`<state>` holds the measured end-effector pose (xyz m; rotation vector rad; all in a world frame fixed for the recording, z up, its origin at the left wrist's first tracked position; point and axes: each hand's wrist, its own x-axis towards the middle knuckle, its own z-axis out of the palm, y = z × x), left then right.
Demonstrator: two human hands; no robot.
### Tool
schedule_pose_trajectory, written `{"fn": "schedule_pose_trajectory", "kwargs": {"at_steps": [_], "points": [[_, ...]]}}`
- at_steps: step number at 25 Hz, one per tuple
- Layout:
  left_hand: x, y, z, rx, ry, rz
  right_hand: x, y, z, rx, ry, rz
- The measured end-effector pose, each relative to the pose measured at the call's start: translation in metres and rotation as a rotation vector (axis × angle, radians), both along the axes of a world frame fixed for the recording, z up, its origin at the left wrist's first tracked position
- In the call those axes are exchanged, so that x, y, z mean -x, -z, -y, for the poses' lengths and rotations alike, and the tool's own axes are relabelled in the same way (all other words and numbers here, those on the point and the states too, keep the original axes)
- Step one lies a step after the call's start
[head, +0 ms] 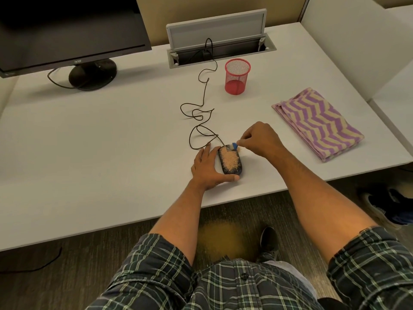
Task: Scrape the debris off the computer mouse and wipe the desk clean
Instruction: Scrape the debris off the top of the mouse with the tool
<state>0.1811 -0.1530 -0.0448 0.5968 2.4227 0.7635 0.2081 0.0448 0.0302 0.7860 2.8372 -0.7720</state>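
The computer mouse (230, 161) is the small thing on a large white desk (111, 142), so take the desk first: it fills the view, with a dark monitor (71, 30) at the far left, an open cable hatch (220, 41) at the back, a red mesh cup (237, 76) just in front of that, and a folded purple-and-cream zigzag cloth (317, 123) lying well to the right. The mouse sits near the front edge of the desk, a little right of its middle, with its long axis running away from the person and its cord (199, 117) looping off toward the hatch. Its top is coated with tan granular debris (229, 159), except for a bare strip at the far end. The left hand (207, 170) lies against the mouse's left flank, fingers fairly straight alongside it and thumb hooked round the near end, bracing it in place. The right hand (260, 139) comes in from the right and pinches a small blue scraper (234, 145), whose tip rests at the far end of the mouse, beside a little spill of debris on the desk. Since the uncleaned length lies on the near side of the scraper, the strokes ahead probably have to work back along that axis toward the person, or sideways off the right flank, away from the bracing hand. The cloth is closer to the right hand.
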Motion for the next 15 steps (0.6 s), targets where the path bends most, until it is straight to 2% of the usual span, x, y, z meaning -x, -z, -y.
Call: {"fn": "schedule_pose_trajectory", "kwargs": {"at_steps": [15], "points": [[0.0014, -0.0017, -0.0011, 0.005, 0.004, -0.005, -0.0003, 0.0040, -0.0006, -0.016, 0.004, -0.015]]}}
